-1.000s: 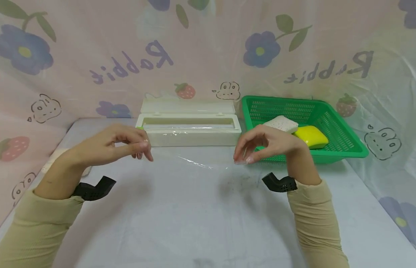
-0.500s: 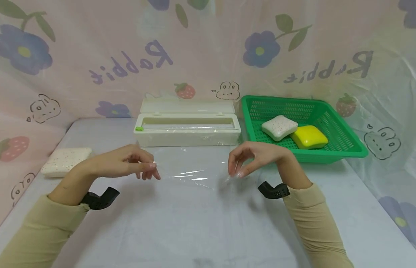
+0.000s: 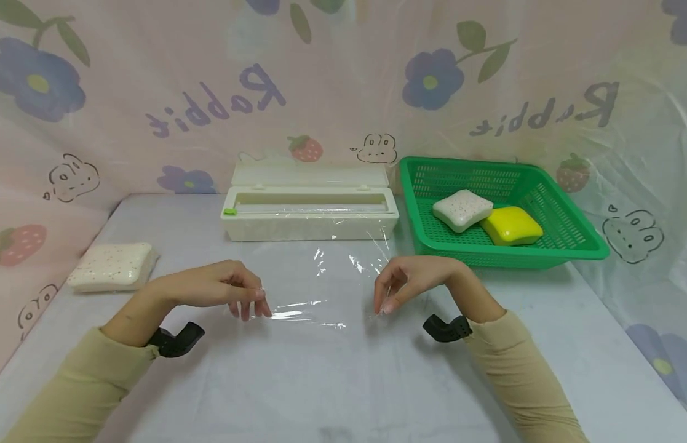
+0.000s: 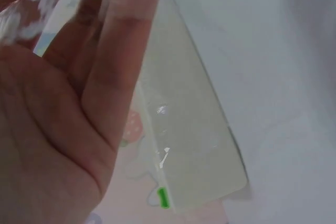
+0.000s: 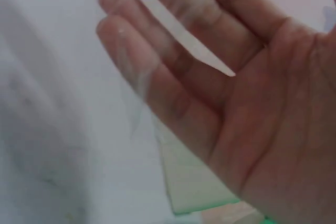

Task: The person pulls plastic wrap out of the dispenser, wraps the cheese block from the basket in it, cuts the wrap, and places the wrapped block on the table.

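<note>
A sheet of clear plastic wrap point(image 3: 321, 277) stretches forward over the table from a white dispenser box point(image 3: 310, 229) whose lid stands up at the back. My left hand point(image 3: 224, 288) pinches the near left corner of the film between thumb and fingers. At the near right corner my right hand point(image 3: 412, 284) pinches it the same way. In the left wrist view, film crosses the fingers point(image 4: 123, 40) and the box lies behind them. Film also overlies the fingers point(image 5: 157, 72) in the right wrist view; the right thumb's grip is hard to see there.
A speckled white soap bar point(image 3: 113, 267) lies on the table left of the left hand. A green basket point(image 3: 509, 255) at the back right holds another speckled bar point(image 3: 462, 210) and a yellow bar point(image 3: 512, 226). A green cutter slider point(image 3: 229, 211) sits at the box's left end.
Both hands have come toward the person, drawing more film out of the box. They have also moved slightly closer together. The left soap bar, partly hidden before, is in full view.
</note>
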Available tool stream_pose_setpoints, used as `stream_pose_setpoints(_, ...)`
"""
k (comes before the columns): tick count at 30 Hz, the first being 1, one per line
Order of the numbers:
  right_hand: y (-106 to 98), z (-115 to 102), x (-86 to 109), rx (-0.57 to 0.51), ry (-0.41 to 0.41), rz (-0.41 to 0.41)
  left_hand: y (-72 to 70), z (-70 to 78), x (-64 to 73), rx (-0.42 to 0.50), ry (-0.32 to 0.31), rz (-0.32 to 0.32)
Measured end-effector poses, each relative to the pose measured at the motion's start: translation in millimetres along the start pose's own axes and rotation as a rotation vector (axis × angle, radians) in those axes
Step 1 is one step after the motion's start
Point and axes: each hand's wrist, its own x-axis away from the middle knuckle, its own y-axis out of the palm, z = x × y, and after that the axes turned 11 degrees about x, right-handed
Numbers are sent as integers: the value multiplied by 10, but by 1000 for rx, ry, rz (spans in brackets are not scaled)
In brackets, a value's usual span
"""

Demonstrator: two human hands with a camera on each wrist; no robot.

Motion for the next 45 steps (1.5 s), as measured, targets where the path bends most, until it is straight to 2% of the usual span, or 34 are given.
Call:
stream_pose_setpoints(4,73,74,-38,-19,16,-52,53,-81,-32,18,-53,-24)
stream_pose_setpoints(10,123,119,-81,-9,29,-103,128,-213,-74,45,-91,-75)
stream_pose_setpoints(13,135,139,-94,19,36,-116,154,-246,-86,22,-132,-79)
stream_pose_setpoints(17,144,176,-97,51,44,-88,172,-246,-81,-24,-222,-65)
stream_pose_setpoints(20,153,196,-87,40,42,-72,183,-223,-55,-25,-282,-52)
stream_pose_setpoints(25,182,180,-68,45,97,-93,176,-157,-17,-42,-330,-56)
stream_pose_setpoints(28,195,168,-64,55,134,-100,140,-131,-8,-60,-299,-61)
stream_pose_setpoints(32,201,166,-75,63,144,-112,105,-143,11,-62,-217,-73)
stream_pose_setpoints(33,203,162,-78,68,152,-116,105,-150,21,-51,-218,-84)
stream_pose_setpoints(35,208,153,-82,80,173,-122,124,-154,37,-11,-264,-104)
stream_pose_setpoints(38,217,136,-80,96,200,-124,164,-163,55,77,-370,-139)
stream_pose_setpoints(40,223,125,-79,87,228,-123,180,-179,54,114,-404,-169)
stream_pose_setpoints(43,236,101,-84,73,281,-116,165,-219,44,80,-333,-171)
stream_pose_setpoints(45,249,85,-90,58,323,-113,130,-238,30,33,-278,-109)
